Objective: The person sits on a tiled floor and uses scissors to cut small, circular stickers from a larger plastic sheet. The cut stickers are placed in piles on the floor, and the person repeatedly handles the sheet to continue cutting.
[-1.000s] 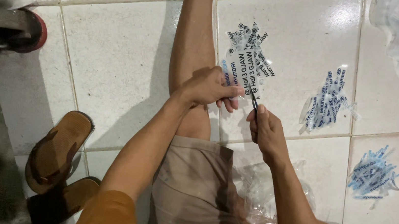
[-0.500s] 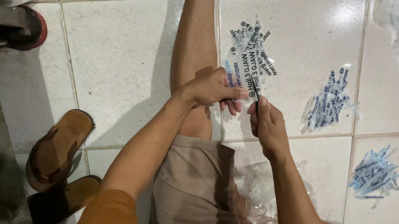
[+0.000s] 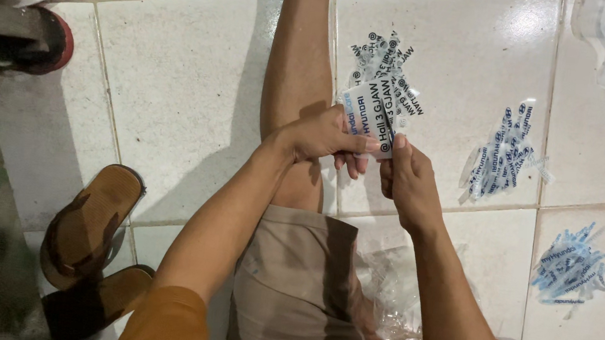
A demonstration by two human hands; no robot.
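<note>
I see the left hand [image 3: 322,137] and right hand [image 3: 406,180] both pinched shut on one clear printed strip [image 3: 369,116]. Its long axis runs up and slightly right, away from me.

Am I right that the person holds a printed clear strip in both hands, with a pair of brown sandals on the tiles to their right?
Not quite: the head view shows the brown sandals to their left. Both the left hand and right hand do hold the printed clear strip.

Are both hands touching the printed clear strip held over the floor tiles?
Touching: the head view shows left hand and right hand pinching the strip.
</note>
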